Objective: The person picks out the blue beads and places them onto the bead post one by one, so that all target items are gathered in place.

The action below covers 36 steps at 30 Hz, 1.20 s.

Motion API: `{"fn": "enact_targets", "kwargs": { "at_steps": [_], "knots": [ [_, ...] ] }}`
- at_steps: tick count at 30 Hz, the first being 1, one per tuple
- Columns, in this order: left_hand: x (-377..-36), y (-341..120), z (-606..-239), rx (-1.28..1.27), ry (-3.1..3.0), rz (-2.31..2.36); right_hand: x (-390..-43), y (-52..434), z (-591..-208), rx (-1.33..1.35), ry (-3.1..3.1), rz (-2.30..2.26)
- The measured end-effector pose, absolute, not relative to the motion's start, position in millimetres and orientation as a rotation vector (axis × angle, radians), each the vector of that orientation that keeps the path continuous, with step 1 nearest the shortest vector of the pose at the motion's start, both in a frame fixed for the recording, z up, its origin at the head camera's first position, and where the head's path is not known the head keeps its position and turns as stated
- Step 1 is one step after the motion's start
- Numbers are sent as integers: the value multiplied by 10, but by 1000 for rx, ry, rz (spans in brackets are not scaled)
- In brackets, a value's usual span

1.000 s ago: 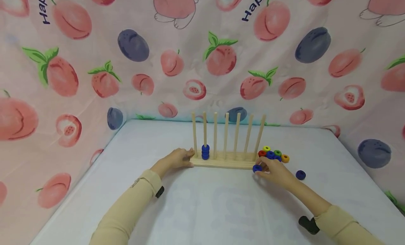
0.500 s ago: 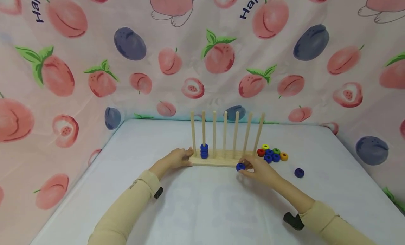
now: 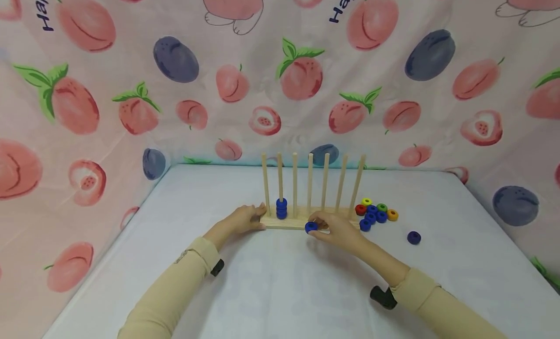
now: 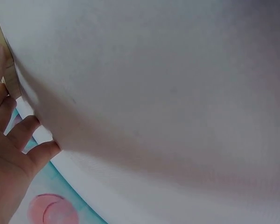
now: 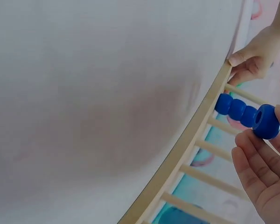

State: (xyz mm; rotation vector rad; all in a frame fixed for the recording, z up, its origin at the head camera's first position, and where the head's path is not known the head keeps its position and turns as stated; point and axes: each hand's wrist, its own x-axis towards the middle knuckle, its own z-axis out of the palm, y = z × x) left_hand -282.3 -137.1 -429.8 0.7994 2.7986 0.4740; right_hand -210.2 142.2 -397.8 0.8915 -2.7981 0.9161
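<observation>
The left hand [image 3: 239,221] rests against the left end of the wooden peg rack [image 3: 306,224], fingers loosely curled on its base. On the rack's second peg sits a stack of blue rings [image 3: 282,208]. In front of the rack's middle, the right hand [image 3: 339,230] pinches a blue ring [image 3: 311,226]; a cluster of coloured rings [image 3: 375,212] lies just right of the rack.

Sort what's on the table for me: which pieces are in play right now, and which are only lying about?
In play:
- blue ring, pinched by the right hand
- wooden peg rack, its end held by the left hand
- stacked blue rings on the second peg

Lying about:
- cluster of coloured rings right of the rack
- lone blue ring farther right
</observation>
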Motion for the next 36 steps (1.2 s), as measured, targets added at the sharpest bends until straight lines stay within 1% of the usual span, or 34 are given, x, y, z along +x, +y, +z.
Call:
{"fn": "enact_targets", "kwargs": {
  "at_steps": [15,24,36],
  "knots": [
    [-2837,-1314,-4248,854,2781,474,-2192,1185,-3921,807,-2766,1026],
    [-2846,-1319,-4272,764,2763,508,-2231,998,-3868,865,-2694,1119],
    [-2837,-1346,-4232,748,2787,516,-2321,811,-3709,920,-2554,1298]
  ]
}}
